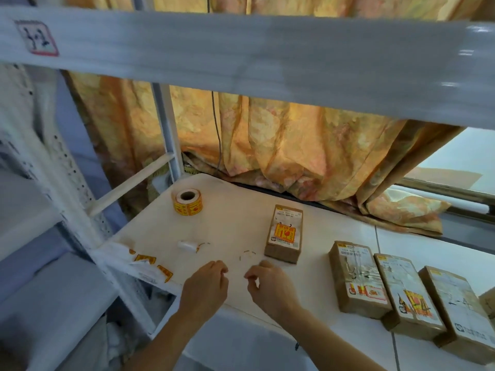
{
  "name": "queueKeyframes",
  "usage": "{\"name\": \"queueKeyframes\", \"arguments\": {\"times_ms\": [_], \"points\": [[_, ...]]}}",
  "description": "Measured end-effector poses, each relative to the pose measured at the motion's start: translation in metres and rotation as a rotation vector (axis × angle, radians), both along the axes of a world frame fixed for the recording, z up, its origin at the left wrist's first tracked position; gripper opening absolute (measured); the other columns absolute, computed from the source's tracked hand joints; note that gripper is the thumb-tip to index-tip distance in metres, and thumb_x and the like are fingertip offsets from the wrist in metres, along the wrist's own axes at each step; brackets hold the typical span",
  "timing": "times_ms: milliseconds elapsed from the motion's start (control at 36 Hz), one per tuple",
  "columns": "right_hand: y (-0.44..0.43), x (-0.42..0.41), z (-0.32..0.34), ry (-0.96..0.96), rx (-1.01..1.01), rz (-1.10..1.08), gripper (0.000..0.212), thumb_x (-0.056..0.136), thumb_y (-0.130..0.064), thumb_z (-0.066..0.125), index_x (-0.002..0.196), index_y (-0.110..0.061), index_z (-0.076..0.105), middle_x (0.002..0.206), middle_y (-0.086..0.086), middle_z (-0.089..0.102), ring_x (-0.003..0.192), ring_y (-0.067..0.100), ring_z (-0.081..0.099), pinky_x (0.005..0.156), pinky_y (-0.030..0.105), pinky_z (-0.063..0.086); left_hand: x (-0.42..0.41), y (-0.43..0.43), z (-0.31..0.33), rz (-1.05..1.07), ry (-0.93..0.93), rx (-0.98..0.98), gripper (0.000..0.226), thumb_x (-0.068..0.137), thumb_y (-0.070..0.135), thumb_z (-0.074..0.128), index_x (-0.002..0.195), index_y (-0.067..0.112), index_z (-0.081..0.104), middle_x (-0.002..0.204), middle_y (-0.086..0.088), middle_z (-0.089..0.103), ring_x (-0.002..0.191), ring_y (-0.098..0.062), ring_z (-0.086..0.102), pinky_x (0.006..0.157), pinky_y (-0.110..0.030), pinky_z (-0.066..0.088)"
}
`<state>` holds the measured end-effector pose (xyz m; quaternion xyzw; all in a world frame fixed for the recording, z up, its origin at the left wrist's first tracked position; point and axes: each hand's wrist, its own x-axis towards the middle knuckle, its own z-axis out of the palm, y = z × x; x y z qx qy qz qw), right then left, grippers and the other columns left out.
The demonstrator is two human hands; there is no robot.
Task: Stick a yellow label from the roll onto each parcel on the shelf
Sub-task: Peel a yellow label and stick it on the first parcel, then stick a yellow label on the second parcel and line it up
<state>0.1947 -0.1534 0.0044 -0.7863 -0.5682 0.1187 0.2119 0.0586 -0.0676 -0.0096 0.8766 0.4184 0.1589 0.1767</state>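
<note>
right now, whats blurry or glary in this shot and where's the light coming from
Head view: the upper shelf beam and left uprights are smeared by motion blur; glare streaks sit at the beam's right end. Daylight glows through the orange curtain. Wide-angle distortion bows the edges. The label roll and parcels stay fairly sharp.

The rightmost parcel (488,303) is cut off by the frame edge.
</note>
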Motion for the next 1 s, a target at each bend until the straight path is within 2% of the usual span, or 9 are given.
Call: {"name": "queueKeyframes", "arguments": {"times_ms": [139, 278, 417, 500, 639, 722, 806, 889, 1000], "points": [[0.021, -0.030, -0.003, 0.026, -0.026, 0.055, 0.027, 0.090, -0.020, 0.047, 0.108, -0.023, 0.067, 0.110, -0.003, 0.063, 0.092, 0.016, 0.061, 0.081, 0.027, 0.052, -0.037, 0.012, -0.002, 0.136, 0.000, -0.051, 0.019, 0.093, 0.020, 0.044, 0.107, 0.020, 0.057, 0.103, 0.003, 0.065, 0.087, -0.016, 0.061, 0.074, -0.030, 0.053], [0.043, -0.059, -0.009, 0.065, -0.065, 0.117, 0.027, 0.089, -0.018, 0.047, 0.107, -0.022, 0.067, 0.109, -0.002, 0.063, 0.095, 0.018, 0.060, 0.082, 0.029, 0.051, -0.070, 0.027, -0.002, 0.263, 0.025, -0.087, 0.022, 0.095, 0.021, 0.041, 0.114, 0.021, 0.053, 0.100, 0.003, 0.067, 0.078, -0.011, 0.059, 0.059, -0.020, 0.043], [0.057, -0.083, -0.016, 0.077, -0.106, 0.160, 0.027, 0.090, -0.018, 0.045, 0.104, -0.022, 0.067, 0.107, -0.001, 0.063, 0.094, 0.018, 0.059, 0.081, 0.028, 0.051, -0.095, 0.038, -0.011, 0.319, -0.023, -0.137, 0.017, 0.096, 0.026, 0.040, 0.111, 0.027, 0.048, 0.083, 0.005, 0.062, 0.074, -0.015, 0.056, 0.061, -0.032, 0.047], [0.060, -0.091, -0.019, 0.090, -0.127, 0.167, 0.028, 0.090, -0.017, 0.044, 0.104, -0.022, 0.067, 0.107, -0.001, 0.063, 0.095, 0.018, 0.059, 0.082, 0.027, 0.050, -0.100, 0.044, -0.014, 0.339, -0.021, -0.139, 0.026, 0.096, 0.035, 0.038, 0.121, 0.030, 0.044, 0.095, 0.001, 0.063, 0.085, -0.019, 0.060, 0.070, -0.039, 0.052], [0.062, -0.092, -0.021, 0.087, -0.144, 0.161, 0.028, 0.088, -0.015, 0.044, 0.102, -0.022, 0.068, 0.106, -0.002, 0.064, 0.094, 0.017, 0.059, 0.081, 0.025, 0.049, -0.096, 0.053, -0.010, 0.342, 0.035, -0.147, 0.037, 0.097, 0.040, 0.033, 0.132, 0.029, 0.038, 0.119, -0.005, 0.053, 0.100, -0.023, 0.059, 0.080, -0.040, 0.051], [0.062, -0.089, -0.021, 0.093, -0.160, 0.151, 0.028, 0.087, -0.016, 0.045, 0.100, -0.022, 0.068, 0.104, -0.001, 0.063, 0.093, 0.018, 0.059, 0.081, 0.029, 0.051, -0.094, 0.056, -0.006, 0.349, 0.037, -0.158, 0.032, 0.098, 0.038, 0.031, 0.123, 0.025, 0.046, 0.117, -0.004, 0.052, 0.095, -0.021, 0.059, 0.075, -0.035, 0.050], [0.062, -0.088, -0.021, 0.101, -0.158, 0.135, 0.025, 0.087, -0.017, 0.047, 0.099, -0.022, 0.069, 0.103, 0.000, 0.064, 0.091, 0.018, 0.060, 0.080, 0.029, 0.052, -0.093, 0.060, -0.010, 0.328, 0.052, -0.133, 0.024, 0.096, 0.033, 0.041, 0.113, 0.019, 0.051, 0.112, -0.004, 0.053, 0.092, -0.020, 0.058, 0.072, -0.034, 0.053], [0.063, -0.088, -0.020, 0.115, -0.151, 0.128, 0.025, 0.086, -0.015, 0.048, 0.098, -0.021, 0.069, 0.103, 0.000, 0.064, 0.091, 0.018, 0.060, 0.079, 0.028, 0.051, -0.094, 0.063, -0.012, 0.402, -0.039, -0.155, 0.027, 0.095, 0.039, 0.039, 0.097, 0.017, 0.055, 0.098, -0.002, 0.060, 0.079, -0.017, 0.059, 0.061, -0.028, 0.047], [0.064, -0.090, -0.019, 0.136, -0.144, 0.131, 0.024, 0.086, -0.015, 0.050, 0.098, -0.022, 0.069, 0.101, 0.000, 0.064, 0.090, 0.018, 0.060, 0.079, 0.028, 0.051, -0.095, 0.065, -0.011, 0.434, -0.075, -0.178, 0.027, 0.093, 0.041, 0.046, 0.083, 0.018, 0.058, 0.083, 0.002, 0.061, 0.071, -0.014, 0.058, 0.057, -0.027, 0.044]]}}
